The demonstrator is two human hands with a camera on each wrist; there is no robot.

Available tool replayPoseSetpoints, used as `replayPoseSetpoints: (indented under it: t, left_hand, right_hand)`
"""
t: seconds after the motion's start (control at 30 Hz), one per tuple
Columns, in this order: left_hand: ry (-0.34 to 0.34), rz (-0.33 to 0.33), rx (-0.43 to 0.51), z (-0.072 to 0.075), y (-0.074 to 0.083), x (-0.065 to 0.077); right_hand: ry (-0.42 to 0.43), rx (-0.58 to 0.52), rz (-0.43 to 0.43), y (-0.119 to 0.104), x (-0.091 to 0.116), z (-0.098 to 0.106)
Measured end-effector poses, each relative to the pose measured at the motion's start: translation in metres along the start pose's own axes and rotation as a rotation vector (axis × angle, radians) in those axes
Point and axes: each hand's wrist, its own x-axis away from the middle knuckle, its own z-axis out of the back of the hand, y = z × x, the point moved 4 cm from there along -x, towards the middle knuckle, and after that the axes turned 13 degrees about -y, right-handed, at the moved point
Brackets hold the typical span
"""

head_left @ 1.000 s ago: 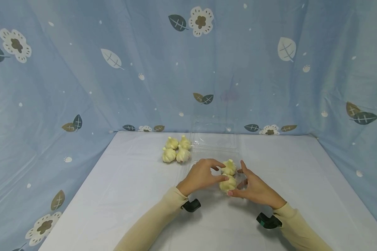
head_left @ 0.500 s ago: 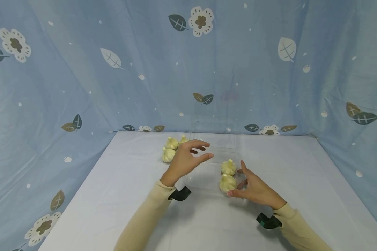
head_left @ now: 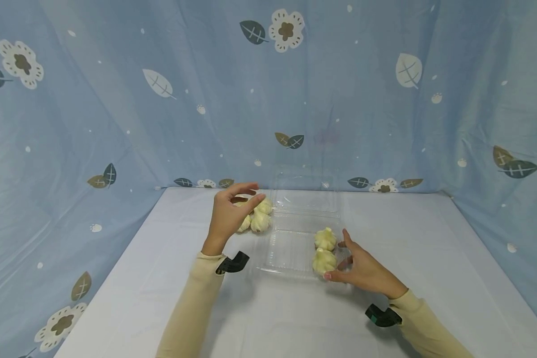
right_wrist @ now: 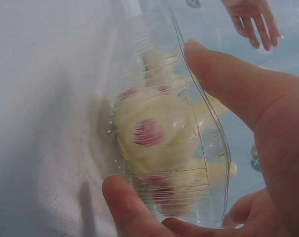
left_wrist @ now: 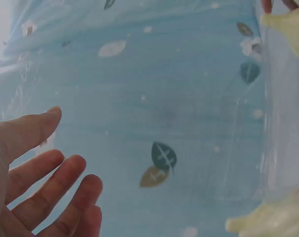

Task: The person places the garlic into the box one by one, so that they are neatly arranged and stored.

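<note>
My left hand [head_left: 227,214] hovers over a cluster of garlic bulbs [head_left: 261,222] left of a clear plastic box, hiding some of them. Its fingers and thumb [left_wrist: 36,133] are apart with nothing between them in the left wrist view. The box [head_left: 291,251] stands with its lid [head_left: 306,194] raised at the back. Two garlic bulbs [head_left: 324,262] sit one behind the other along its right side. My right hand [head_left: 369,268] grips that end of the box, thumb and fingers spread around the wall. Purple patches mark the bulb [right_wrist: 154,123] behind the ribbed plastic.
A white cloth [head_left: 429,248] covers the table. Behind it hangs a blue curtain [head_left: 232,114] printed with leaves and flowers, close to the box's lid.
My left hand has left the bulbs in the box, empty, and moved left and back over the cluster. The right hand has stayed at the box's right end.
</note>
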Motion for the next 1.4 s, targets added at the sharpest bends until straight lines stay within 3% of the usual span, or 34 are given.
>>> replayPoseSetpoints:
  t: [0.27, 0.5, 0.67, 1.03, 1.4]
  left_hand:
    - [0.093, 0.057, -0.032, 0.023, -0.025, 0.002]
    - [0.138, 0.183, -0.031, 0.035, -0.063, 0.006]
    - [0.143, 0.272, -0.038, 0.038, -0.078, 0.01]
    - [0.06, 0.431, -0.048, 0.037, -0.124, 0.021]
    - [-0.147, 0.574, -0.064, 0.031, -0.149, 0.03]
  right_hand:
    - [-0.001, -0.01, -0.001, 0.0, 0.0, -0.001]
    - [0.0, -0.003, -0.006, 0.0, 0.0, -0.001]
    - [-0.002, -0.002, 0.0, 0.0, 0.001, -0.001]
    - [0.002, -0.005, 0.005, -0.001, 0.001, 0.001]
    - [0.0, 0.006, -0.016, -0.001, 0.0, 0.002]
